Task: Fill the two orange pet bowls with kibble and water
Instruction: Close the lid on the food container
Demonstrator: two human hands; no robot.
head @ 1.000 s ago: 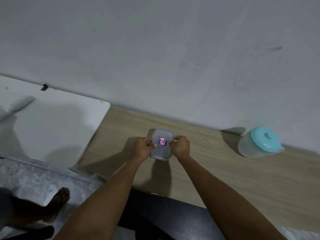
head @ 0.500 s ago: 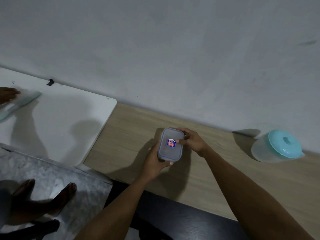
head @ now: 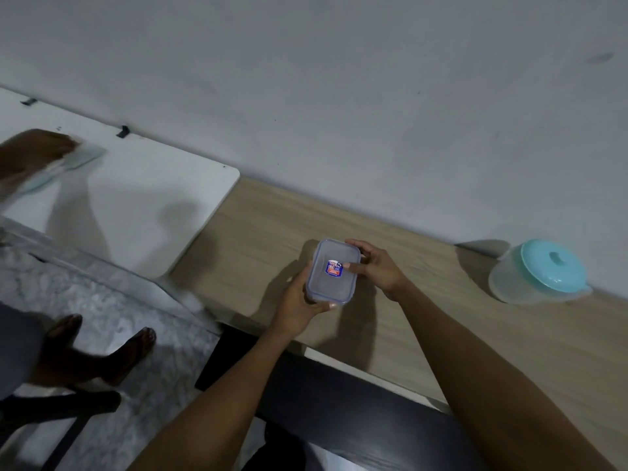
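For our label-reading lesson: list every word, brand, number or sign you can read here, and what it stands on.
The small red, white and blue sticker on the lid of the clear rectangular plastic container: print too blurred to read.
The translucent jug with turquoise lid: no writing visible.
No other text in view.

We note a blue-rimmed clear box [head: 329,287] with a red-blue sticker [head: 334,268], a frosted jug [head: 507,283] with a turquoise lid [head: 550,266], a pale wood-grain table [head: 441,317] and a grey marbled floor [head: 102,295].
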